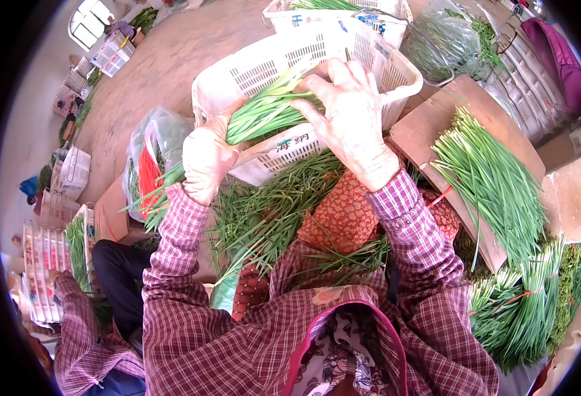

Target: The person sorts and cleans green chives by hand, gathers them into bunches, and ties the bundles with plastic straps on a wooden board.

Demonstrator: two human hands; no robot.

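Note:
My left hand [208, 155] is closed around a bunch of garlic chives [267, 111], its leaves trailing back past my wrist. Across the pale stem ends, my right hand [350, 109] is bent, with thumb and forefinger on either side of the stems. Both hands are above the near side of a white plastic basket [290, 155]. Loose chives [277, 204] lie heaped across my lap on a red patterned cloth [346, 214].
To the right, sorted chives [491, 178] lie on a brown board [409, 132], above tied bundles [518, 303]. A plastic bag [155, 148] stands left; another basket [340, 13] is behind. A co-worker's plaid sleeve [79, 323] shows at lower left.

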